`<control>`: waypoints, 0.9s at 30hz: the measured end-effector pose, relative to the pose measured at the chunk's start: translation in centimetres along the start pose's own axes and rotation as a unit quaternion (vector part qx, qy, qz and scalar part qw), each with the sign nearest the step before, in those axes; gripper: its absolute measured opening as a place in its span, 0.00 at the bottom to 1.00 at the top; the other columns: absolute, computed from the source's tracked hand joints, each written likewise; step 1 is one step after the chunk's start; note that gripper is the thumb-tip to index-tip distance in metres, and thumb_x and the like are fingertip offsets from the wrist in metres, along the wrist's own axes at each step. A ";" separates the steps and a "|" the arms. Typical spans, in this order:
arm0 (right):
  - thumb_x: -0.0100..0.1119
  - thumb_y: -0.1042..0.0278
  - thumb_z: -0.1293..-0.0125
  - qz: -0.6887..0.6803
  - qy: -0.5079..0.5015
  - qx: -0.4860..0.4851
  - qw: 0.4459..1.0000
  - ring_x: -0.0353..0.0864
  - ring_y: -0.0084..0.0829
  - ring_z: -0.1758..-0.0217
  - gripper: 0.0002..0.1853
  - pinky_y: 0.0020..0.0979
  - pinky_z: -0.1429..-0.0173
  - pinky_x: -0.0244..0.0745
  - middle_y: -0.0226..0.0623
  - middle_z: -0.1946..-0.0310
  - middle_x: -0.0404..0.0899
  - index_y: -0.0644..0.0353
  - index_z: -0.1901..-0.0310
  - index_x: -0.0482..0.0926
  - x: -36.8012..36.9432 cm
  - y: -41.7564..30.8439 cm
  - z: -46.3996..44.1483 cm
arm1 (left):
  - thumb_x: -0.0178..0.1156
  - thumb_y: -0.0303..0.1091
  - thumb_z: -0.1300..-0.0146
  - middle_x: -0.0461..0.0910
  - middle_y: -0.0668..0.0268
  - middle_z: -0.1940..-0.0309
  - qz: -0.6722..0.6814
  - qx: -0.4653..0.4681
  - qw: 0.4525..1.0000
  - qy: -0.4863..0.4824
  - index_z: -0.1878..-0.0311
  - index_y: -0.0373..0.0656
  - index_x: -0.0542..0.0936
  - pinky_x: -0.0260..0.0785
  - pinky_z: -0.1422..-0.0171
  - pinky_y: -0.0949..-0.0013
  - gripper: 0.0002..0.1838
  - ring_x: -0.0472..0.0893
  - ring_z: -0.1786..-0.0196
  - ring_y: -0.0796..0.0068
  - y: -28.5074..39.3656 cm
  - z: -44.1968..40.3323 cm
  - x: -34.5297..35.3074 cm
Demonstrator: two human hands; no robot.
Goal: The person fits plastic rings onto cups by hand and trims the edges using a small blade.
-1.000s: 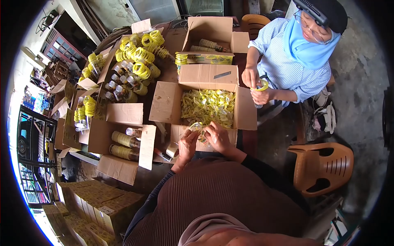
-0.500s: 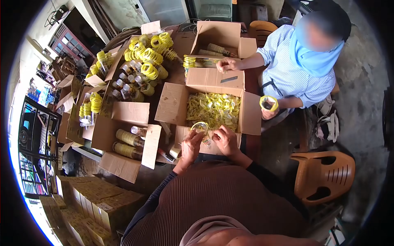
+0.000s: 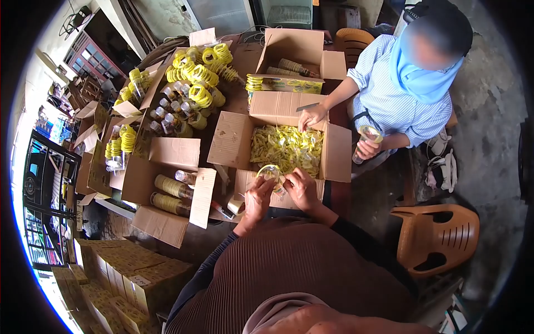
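Note:
My left hand (image 3: pixel 259 196) is closed around a yellow-rimmed ring (image 3: pixel 270 168), its round opening facing up. Close to the ring's right side, my right hand (image 3: pixel 302 189) has its fingers pinched together; what they hold is too small to make out. A bit of clear, shiny plastic shows between the two hands. Just beyond them an open cardboard box (image 3: pixel 228 139) is full of small yellow and clear strips (image 3: pixel 286 150). A co-worker's hand (image 3: pixel 312 116) reaches into that box, while their other hand (image 3: pixel 367 149) holds a clear container with a yellow rim (image 3: pixel 370 133).
Stacks of yellow rings (image 3: pixel 201 75) and clear-capped bottles (image 3: pixel 172 108) fill a carton on the left. Another open box (image 3: pixel 189 150) holds ring-wrapped cylinders (image 3: pixel 171 186). An orange plastic chair (image 3: pixel 439 236) stands at right; printed cartons (image 3: pixel 119 261) are piled lower left.
The co-worker's hand has come down from above the box flap into the yellow strips. Their other hand has tilted the container. My hands stay nearly in place at the ring.

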State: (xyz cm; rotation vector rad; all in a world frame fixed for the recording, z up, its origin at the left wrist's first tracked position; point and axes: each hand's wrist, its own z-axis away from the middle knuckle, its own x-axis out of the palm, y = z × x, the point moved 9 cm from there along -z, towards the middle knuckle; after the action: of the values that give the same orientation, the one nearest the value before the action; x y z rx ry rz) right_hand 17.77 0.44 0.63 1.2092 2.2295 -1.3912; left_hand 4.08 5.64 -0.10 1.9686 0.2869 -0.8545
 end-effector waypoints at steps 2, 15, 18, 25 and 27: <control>0.65 0.76 0.49 -0.018 0.009 0.007 1.000 0.76 0.41 0.69 0.08 0.39 0.65 0.73 0.38 0.71 0.72 0.59 0.65 0.78 0.3 0.5 0.1 | 0.65 0.30 0.40 0.80 0.56 0.64 0.004 -0.005 1.000 -0.002 0.58 0.42 0.84 0.73 0.65 0.60 0.08 0.82 0.65 0.54 -0.2 0.1 0.1; 0.64 0.79 0.48 0.029 0.080 0.051 0.995 0.80 0.38 0.70 0.06 0.34 0.66 0.75 0.40 0.72 0.76 0.64 0.66 0.81 -0.3 5.1 0.8 | 0.65 0.30 0.41 0.78 0.58 0.69 0.080 -0.037 0.996 -0.004 0.60 0.39 0.84 0.71 0.62 0.61 0.07 0.80 0.68 0.58 -1.0 -0.3 -0.1; 0.64 0.79 0.49 -0.101 0.042 0.168 0.980 0.81 0.38 0.69 0.06 0.33 0.66 0.75 0.40 0.72 0.76 0.64 0.67 0.80 0.3 7.5 1.5 | 0.65 0.29 0.41 0.78 0.58 0.69 0.067 0.009 0.997 0.025 0.59 0.39 0.84 0.72 0.61 0.62 0.08 0.82 0.65 0.59 -1.1 0.0 -0.7; 0.65 0.80 0.51 -0.055 0.040 0.024 0.997 0.78 0.38 0.72 0.09 0.34 0.67 0.73 0.38 0.73 0.74 0.61 0.66 0.79 -1.2 1.3 0.2 | 0.65 0.29 0.41 0.79 0.56 0.67 0.051 0.024 0.998 0.015 0.58 0.40 0.85 0.74 0.56 0.61 0.08 0.83 0.53 0.56 -1.1 0.1 -0.7; 0.65 0.80 0.50 -0.045 0.014 0.008 0.999 0.78 0.40 0.72 0.08 0.36 0.67 0.72 0.39 0.73 0.74 0.61 0.66 0.80 -0.2 1.0 0.0 | 0.65 0.29 0.41 0.79 0.56 0.67 0.046 0.024 0.999 0.006 0.58 0.40 0.85 0.74 0.56 0.61 0.08 0.83 0.53 0.56 -0.7 -0.1 -0.8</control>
State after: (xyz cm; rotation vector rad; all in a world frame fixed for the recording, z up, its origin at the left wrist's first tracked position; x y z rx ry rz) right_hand 18.64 0.56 0.11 1.1533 2.3233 -1.4368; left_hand 3.21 6.16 -0.02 2.0148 0.1815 -0.7971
